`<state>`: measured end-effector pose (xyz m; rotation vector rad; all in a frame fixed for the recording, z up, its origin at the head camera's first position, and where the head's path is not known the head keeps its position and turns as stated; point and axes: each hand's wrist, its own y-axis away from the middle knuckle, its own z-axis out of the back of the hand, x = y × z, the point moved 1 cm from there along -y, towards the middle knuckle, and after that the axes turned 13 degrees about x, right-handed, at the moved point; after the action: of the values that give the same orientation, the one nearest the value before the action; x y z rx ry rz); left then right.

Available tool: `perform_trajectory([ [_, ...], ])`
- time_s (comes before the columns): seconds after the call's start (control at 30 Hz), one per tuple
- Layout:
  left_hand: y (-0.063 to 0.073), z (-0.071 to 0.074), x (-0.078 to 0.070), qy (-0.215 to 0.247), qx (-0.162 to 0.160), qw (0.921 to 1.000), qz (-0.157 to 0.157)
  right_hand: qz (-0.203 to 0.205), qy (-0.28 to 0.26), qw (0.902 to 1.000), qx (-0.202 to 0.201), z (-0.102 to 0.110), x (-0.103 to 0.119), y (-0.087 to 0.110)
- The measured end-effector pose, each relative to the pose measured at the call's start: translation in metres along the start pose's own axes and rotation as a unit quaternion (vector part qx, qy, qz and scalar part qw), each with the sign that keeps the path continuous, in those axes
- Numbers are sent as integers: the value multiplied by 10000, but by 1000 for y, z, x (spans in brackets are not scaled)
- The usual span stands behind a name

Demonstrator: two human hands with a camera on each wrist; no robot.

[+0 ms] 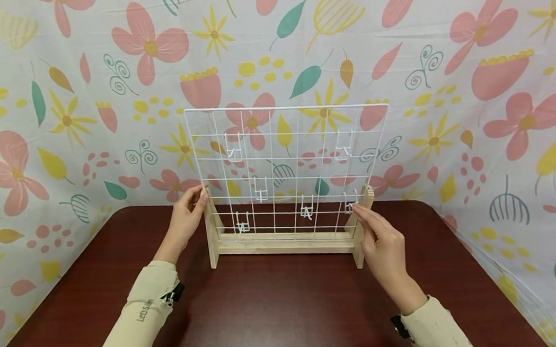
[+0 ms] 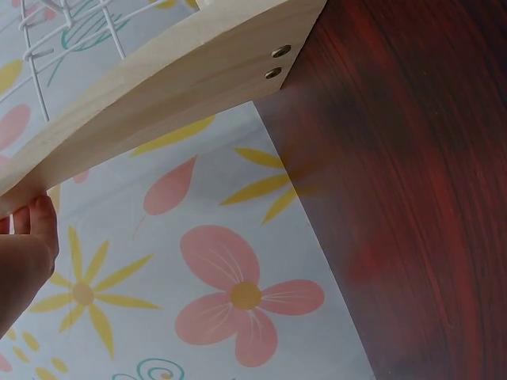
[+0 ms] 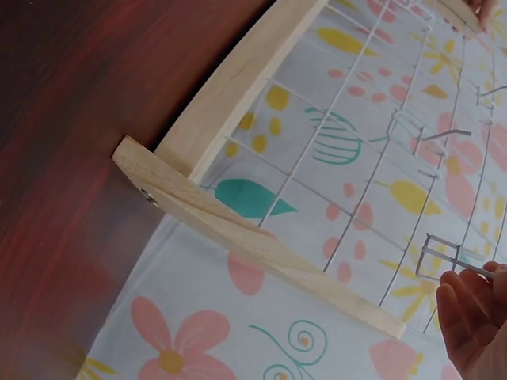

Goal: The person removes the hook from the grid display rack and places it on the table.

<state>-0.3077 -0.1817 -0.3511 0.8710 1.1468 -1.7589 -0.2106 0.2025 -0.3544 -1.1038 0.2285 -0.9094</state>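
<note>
A white wire grid panel [image 1: 285, 107] stands upright in a pale wooden stand [image 1: 284, 246] on the table. My left hand [image 1: 185, 216] holds the upper end of the stand's left side post [image 2: 158, 111], thumb and fingers on either side of it. With thumb and fingertips, my right hand [image 1: 384, 246] pinches a small white wire hook [image 1: 349, 208] low on the grid's right side. In the right wrist view the prong of this hook [image 3: 428, 255] runs between the fingers. Part of its frame is hidden by the fingertips.
Several similar white hooks hang on the grid, among them one upper left [image 1: 234, 155], one upper right [image 1: 343, 152] and one lower left [image 1: 243, 226]. The dark red table [image 1: 277, 311] extends in front. A flower-patterned cloth [image 1: 294, 45] hangs behind and at the sides.
</note>
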Motion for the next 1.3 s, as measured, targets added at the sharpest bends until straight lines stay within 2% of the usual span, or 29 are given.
perform_trajectory([
  [0.4,0,0,3,-12,7,9999,-160,250,162,9989,361,0,0,7],
  [0.57,0,-1,1,52,19,9999,-121,350,142,9982,471,0,0,10],
  [0.83,0,0,1,45,22,9999,-125,314,320,9949,901,-1,-6,17],
  [1.1,-1,-1,2,17,-62,9999,-103,640,511,9914,1024,-6,-9,23],
  [1.23,0,-1,-2,108,-30,9999,-29,769,650,9877,1195,-8,-11,25],
  [1.3,2,-2,-8,146,6,9999,17,751,620,9866,1306,-8,-12,27],
])
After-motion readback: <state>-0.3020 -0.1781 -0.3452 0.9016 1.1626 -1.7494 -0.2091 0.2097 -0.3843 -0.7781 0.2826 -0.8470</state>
